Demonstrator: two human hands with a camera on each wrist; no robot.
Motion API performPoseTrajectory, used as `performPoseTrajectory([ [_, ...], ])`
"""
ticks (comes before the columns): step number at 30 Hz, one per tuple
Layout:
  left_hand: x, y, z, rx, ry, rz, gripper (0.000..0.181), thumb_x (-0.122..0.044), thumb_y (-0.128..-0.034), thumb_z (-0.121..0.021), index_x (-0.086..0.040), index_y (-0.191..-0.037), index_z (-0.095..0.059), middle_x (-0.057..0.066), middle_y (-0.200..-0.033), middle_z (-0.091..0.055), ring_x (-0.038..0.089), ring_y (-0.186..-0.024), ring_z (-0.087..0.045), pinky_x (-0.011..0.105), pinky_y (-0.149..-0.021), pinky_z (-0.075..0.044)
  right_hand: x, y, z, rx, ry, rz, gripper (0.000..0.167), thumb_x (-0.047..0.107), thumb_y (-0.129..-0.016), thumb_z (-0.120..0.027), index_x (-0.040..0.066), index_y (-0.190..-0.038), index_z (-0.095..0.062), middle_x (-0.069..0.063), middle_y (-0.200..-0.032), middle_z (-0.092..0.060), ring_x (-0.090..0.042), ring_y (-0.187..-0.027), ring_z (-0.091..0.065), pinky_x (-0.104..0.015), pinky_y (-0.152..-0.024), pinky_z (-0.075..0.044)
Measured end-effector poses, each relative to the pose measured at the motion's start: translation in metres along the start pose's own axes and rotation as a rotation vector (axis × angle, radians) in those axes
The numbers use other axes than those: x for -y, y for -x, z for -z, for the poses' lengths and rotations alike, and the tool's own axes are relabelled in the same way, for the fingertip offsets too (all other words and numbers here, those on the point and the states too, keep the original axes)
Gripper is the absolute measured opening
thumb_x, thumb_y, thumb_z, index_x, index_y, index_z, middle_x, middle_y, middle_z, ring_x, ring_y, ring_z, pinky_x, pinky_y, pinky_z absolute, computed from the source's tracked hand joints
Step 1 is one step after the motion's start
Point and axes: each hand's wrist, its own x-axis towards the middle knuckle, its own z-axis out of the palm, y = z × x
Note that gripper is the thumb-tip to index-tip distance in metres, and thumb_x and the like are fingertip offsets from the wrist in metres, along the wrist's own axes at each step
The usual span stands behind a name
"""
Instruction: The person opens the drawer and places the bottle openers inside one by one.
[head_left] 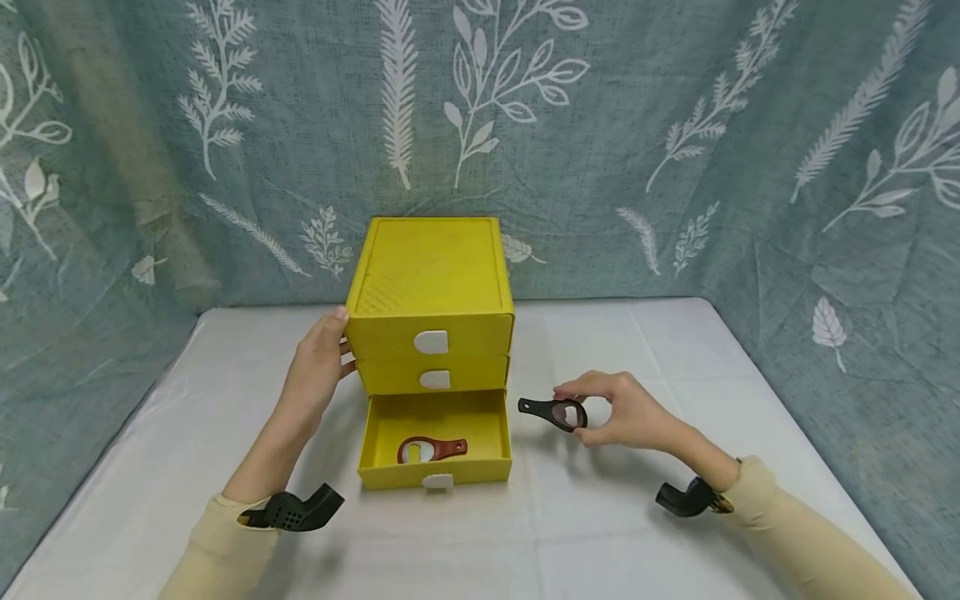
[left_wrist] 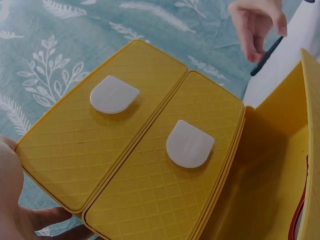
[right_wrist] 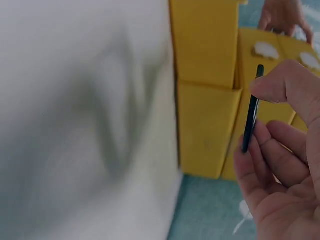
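A yellow drawer box (head_left: 427, 267) with white tabs stands on the table, its bottom drawer (head_left: 435, 475) pulled out. A red bottle opener (head_left: 452, 448) lies in that drawer; only a sliver of its red edge shows in the left wrist view. My left hand (head_left: 315, 362) rests against the box's left side, with its fingers spread along the edge. To the right of the drawer, my right hand (head_left: 622, 408) pinches a black bottle opener (head_left: 538, 407) by its ring end between thumb and fingers. Its handle points left toward the box, above the table.
White cloth covers the table (head_left: 600, 533). Blue-green patterned fabric (head_left: 585, 167) hangs behind the box and along both sides. The upper drawers (left_wrist: 165, 165) are closed. Black wrist cameras (head_left: 296, 510) sit on both forearms.
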Motion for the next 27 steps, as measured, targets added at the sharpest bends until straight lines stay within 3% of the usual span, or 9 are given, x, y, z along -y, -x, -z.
performPoseTrajectory([
  [11,-0.002,0.000,0.000,-0.002,-0.017,0.010,0.079,-0.062,-0.1011,-0.028,-0.003,-0.153,-0.026,0.021,-0.147,-0.036,0.037,-0.134,-0.040,0.054,-0.105,-0.038,0.060,-0.030,-0.013,-0.006,-0.104,0.077,0.053,-0.016,-0.065,-0.079,-0.005,-0.116,-0.069,-0.017,-0.108,-0.069,-0.031,-0.098,-0.063,-0.041,-0.081,-0.054],
  [20,0.000,-0.001,0.000,-0.003,0.004,0.004,0.077,-0.060,-0.1022,-0.029,-0.002,-0.153,-0.026,0.021,-0.146,-0.036,0.037,-0.134,-0.040,0.054,-0.106,-0.037,0.036,-0.042,-0.039,0.016,-0.104,0.149,0.054,-0.005,-0.068,-0.083,-0.001,-0.120,-0.068,-0.009,-0.113,-0.069,-0.022,-0.104,-0.062,-0.039,-0.083,-0.055],
  [27,0.000,-0.001,0.000,0.000,0.006,0.002,0.078,-0.061,-0.1016,-0.029,-0.002,-0.152,-0.027,0.021,-0.146,-0.036,0.037,-0.134,-0.040,0.054,-0.106,-0.037,0.036,-0.055,-0.050,0.042,-0.117,0.198,0.051,0.003,-0.074,-0.081,0.003,-0.123,-0.068,-0.003,-0.116,-0.068,-0.016,-0.106,-0.061,-0.037,-0.084,-0.055],
])
